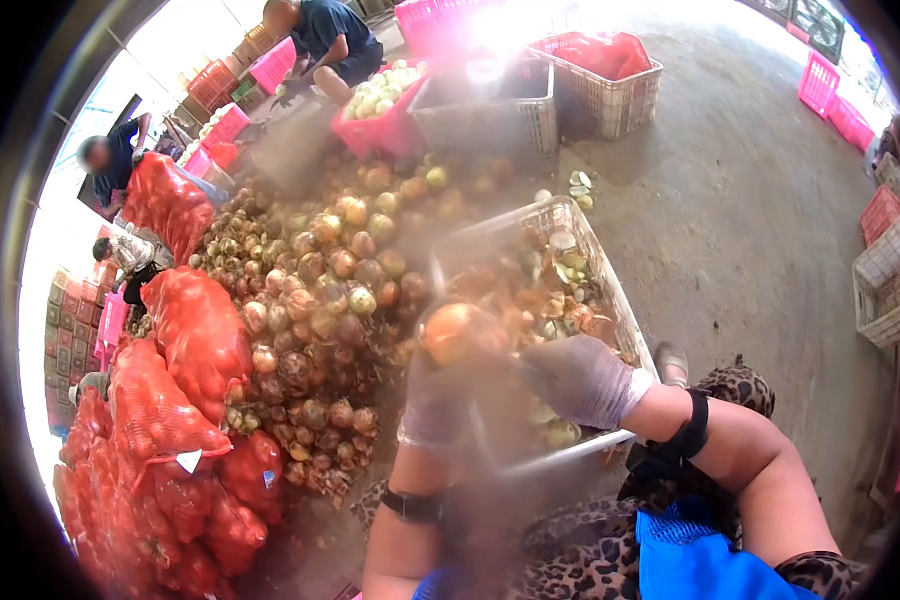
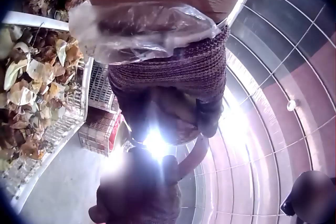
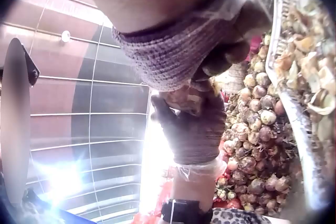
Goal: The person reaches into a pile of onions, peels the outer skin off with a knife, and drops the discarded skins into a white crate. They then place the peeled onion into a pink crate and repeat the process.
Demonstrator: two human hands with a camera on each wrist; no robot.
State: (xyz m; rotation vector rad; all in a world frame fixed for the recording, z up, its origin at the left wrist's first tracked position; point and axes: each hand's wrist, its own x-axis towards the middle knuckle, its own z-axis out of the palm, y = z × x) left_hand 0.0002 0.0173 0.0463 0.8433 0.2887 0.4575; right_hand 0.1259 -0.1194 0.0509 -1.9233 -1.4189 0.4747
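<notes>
An orange-brown onion (image 1: 458,332) is gripped in the gloved left hand (image 1: 432,402), above the near left side of a white crate (image 1: 620,300) of peels and onions. Close against its right side is the gloved right hand (image 1: 578,380), fingers curled. In the right wrist view the onion (image 3: 181,100) lies between the left hand (image 3: 194,137) and the bent fingers of the right hand (image 3: 178,56). The left wrist view has the left hand (image 2: 168,95) facing the dark, glare-covered right hand (image 2: 139,190). Whether the right hand also holds a tool is hidden.
A large onion pile (image 1: 320,270) spreads left of the crate, with red mesh sacks (image 1: 195,330) beyond it. A pink crate (image 1: 375,130) of pale onions and other crates (image 1: 610,105) stand ahead. People work at the upper left. Concrete floor (image 1: 730,220) lies to the right.
</notes>
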